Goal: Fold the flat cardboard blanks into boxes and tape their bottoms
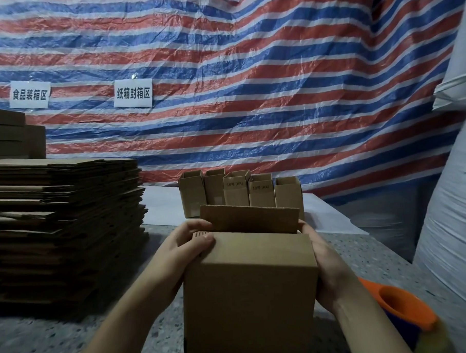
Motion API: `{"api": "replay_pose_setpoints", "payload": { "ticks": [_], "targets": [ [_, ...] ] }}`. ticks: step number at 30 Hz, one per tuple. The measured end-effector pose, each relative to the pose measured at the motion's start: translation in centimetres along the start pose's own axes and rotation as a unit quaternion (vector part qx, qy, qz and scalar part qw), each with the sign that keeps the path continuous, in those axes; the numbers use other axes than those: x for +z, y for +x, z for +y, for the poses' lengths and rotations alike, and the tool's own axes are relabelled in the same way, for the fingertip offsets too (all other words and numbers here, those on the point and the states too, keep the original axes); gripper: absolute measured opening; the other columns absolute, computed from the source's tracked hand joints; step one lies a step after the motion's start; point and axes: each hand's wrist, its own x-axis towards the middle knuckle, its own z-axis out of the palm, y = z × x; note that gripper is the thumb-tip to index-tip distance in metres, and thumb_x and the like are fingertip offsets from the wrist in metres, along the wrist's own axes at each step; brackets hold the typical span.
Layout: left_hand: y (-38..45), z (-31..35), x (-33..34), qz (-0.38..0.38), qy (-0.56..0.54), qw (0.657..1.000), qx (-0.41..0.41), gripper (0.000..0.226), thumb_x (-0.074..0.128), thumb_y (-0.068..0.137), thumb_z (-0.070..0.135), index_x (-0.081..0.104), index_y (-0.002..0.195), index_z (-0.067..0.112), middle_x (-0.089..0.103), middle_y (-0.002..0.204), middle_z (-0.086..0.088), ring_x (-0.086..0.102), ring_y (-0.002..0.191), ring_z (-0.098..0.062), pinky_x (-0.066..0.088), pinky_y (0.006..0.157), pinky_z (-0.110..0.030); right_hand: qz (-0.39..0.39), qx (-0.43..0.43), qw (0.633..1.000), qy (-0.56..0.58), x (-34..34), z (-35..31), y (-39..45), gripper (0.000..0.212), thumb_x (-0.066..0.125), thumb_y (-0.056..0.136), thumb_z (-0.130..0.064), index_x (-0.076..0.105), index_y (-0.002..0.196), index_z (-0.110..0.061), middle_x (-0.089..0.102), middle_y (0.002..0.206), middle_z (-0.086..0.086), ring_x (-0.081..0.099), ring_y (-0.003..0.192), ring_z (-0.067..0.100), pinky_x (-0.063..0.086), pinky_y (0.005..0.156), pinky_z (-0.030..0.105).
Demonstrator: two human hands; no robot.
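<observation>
A brown cardboard box (250, 290) stands in front of me on the speckled table (73, 340), formed into shape, with its far flap (249, 218) sticking up. My left hand (187, 245) grips its upper left corner, thumb on the near flap and fingers over the side flap. My right hand (323, 260) clasps the box's right side, fingers hidden behind it. A tall stack of flat cardboard blanks (63, 223) lies to the left. Several finished small boxes (240, 193) stand in a row behind.
An orange and blue tape dispenser (403, 313) lies at the lower right on the table. A white sheet (327, 217) covers the far table. A large white sack (452, 220) stands at the right. A striped tarp (222, 70) with two paper signs hangs behind.
</observation>
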Motion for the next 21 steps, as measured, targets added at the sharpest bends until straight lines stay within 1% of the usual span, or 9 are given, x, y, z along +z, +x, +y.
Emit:
{"api": "replay_pose_setpoints", "payload": {
  "ticks": [4, 7, 9, 10, 12, 15, 17, 19, 21],
  "targets": [
    [0.19, -0.29, 0.11, 0.014, -0.059, 0.998, -0.005, 0.057, 0.084, 0.068, 0.021, 0.057, 0.116, 0.035, 0.064, 0.113, -0.006, 0.073, 0.078, -0.023, 0.056, 0.057, -0.030, 0.037, 0.044, 0.997, 0.046, -0.25, 0.46, 0.02, 0.046, 0.052, 0.089, -0.051, 0.061, 0.129, -0.029, 0.075, 0.110, 0.012, 0.075, 0.097, 0.027, 0.061, 0.067, 0.035],
    [0.25, -0.02, 0.07, -0.008, -0.062, 0.998, -0.005, 0.075, 0.074, 0.066, 0.022, 0.045, 0.129, 0.050, 0.054, 0.112, 0.012, 0.073, 0.086, -0.017, 0.057, 0.061, -0.027, 0.025, 0.043, 0.997, 0.051, -0.17, 0.34, -0.13, 0.053, 0.050, 0.085, -0.069, 0.068, 0.121, -0.033, 0.073, 0.120, 0.012, 0.071, 0.110, 0.030, 0.062, 0.077, 0.037],
    [0.28, 0.17, -0.04, -0.031, -0.069, 0.997, -0.008, 0.084, 0.072, 0.067, 0.022, 0.036, 0.134, 0.057, 0.049, 0.109, 0.019, 0.072, 0.086, -0.012, 0.057, 0.062, -0.025, 0.011, 0.028, 0.999, 0.033, -0.21, 0.25, -0.22, 0.056, 0.068, 0.080, -0.062, 0.063, 0.129, -0.037, 0.069, 0.126, 0.013, 0.067, 0.115, 0.032, 0.060, 0.088, 0.043],
    [0.31, 0.20, -0.09, -0.039, -0.069, 0.997, -0.010, 0.084, 0.072, 0.068, 0.022, 0.036, 0.135, 0.058, 0.048, 0.109, 0.020, 0.072, 0.086, -0.012, 0.057, 0.061, -0.025, -0.001, 0.022, 1.000, 0.018, -0.23, 0.16, -0.30, 0.055, 0.074, 0.076, -0.054, 0.062, 0.128, -0.040, 0.070, 0.124, 0.012, 0.068, 0.114, 0.033, 0.060, 0.087, 0.042],
    [0.34, 0.28, -0.11, -0.047, -0.067, 0.996, -0.019, 0.082, 0.072, 0.069, 0.021, 0.038, 0.134, 0.059, 0.047, 0.111, 0.020, 0.073, 0.088, -0.016, 0.057, 0.061, -0.026, -0.019, 0.010, 1.000, 0.004, -0.32, 0.12, -0.26, 0.042, 0.074, 0.076, -0.039, 0.067, 0.116, -0.046, 0.072, 0.116, 0.011, 0.070, 0.107, 0.033, 0.060, 0.080, 0.037],
    [0.39, 0.52, -0.29, -0.060, -0.058, 0.996, -0.032, 0.085, 0.072, 0.071, 0.019, 0.039, 0.138, 0.058, 0.049, 0.122, 0.012, 0.072, 0.093, -0.026, 0.058, 0.064, -0.031, -0.004, -0.001, 1.000, 0.013, -0.56, 0.22, -0.14, 0.061, 0.072, 0.079, -0.027, 0.053, 0.132, -0.050, 0.073, 0.112, 0.010, 0.071, 0.103, 0.037, 0.060, 0.076, 0.039],
    [0.45, 0.57, -0.55, -0.069, -0.056, 0.995, -0.035, 0.080, 0.074, 0.073, 0.016, 0.045, 0.136, 0.055, 0.057, 0.126, 0.004, 0.072, 0.096, -0.031, 0.058, 0.065, -0.032, -0.003, -0.002, 1.000, 0.017, -0.66, 0.33, -0.13, 0.067, 0.072, 0.078, -0.026, 0.049, 0.137, -0.050, 0.070, 0.120, 0.014, 0.071, 0.105, 0.038, 0.060, 0.078, 0.042],
    [0.46, 0.48, -0.71, -0.081, -0.052, 0.995, -0.028, 0.066, 0.079, 0.073, 0.016, 0.058, 0.126, 0.048, 0.068, 0.118, -0.004, 0.071, 0.094, -0.032, 0.058, 0.066, -0.032, -0.003, -0.003, 1.000, 0.020, -0.58, 0.25, -0.33, 0.055, 0.074, 0.078, -0.027, 0.059, 0.127, -0.048, 0.064, 0.126, 0.019, 0.070, 0.105, 0.038, 0.060, 0.081, 0.044],
    [0.28, 0.46, -0.55, -0.083, -0.054, 0.995, -0.023, 0.047, 0.076, 0.070, 0.017, 0.066, 0.112, 0.035, 0.071, 0.111, -0.006, 0.071, 0.087, -0.029, 0.056, 0.063, -0.031, 0.005, 0.002, 0.999, 0.033, -0.51, 0.22, -0.50, 0.035, 0.078, 0.080, -0.026, 0.069, 0.112, -0.036, 0.062, 0.125, 0.025, 0.071, 0.102, 0.037, 0.061, 0.079, 0.043]
  ]
}}
